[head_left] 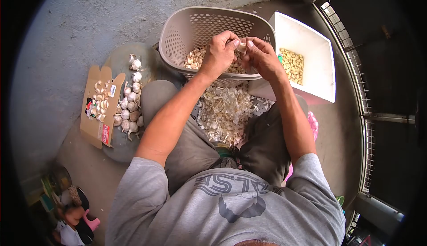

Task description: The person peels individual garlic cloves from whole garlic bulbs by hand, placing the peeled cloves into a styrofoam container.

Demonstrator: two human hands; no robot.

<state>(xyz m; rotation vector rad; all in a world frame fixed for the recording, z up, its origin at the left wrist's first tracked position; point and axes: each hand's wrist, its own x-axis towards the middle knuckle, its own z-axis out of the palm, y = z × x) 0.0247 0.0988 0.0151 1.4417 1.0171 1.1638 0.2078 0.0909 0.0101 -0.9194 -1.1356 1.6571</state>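
Over the open top of a grey-brown plastic basket [171,32], my left hand [219,52] and my right hand [263,58] meet fingertip to fingertip. Pinched between them is a pale garlic clove [242,48], partly hidden by the fingers. Below, inside the basket, lies a heap of unpeeled garlic cloves [195,58], and my hands cover part of it. A small green thing [280,58] shows beside my right hand; I cannot tell whether that hand holds it.
Right of the basket stands a white foam box [318,52] with peeled cloves [292,65]. Garlic skins [224,112] pile between my knees. To the left, whole garlic bulbs [130,105] sit near a flattened cardboard box [91,128] bearing cloves. A mesh grille [364,81] runs along the right.
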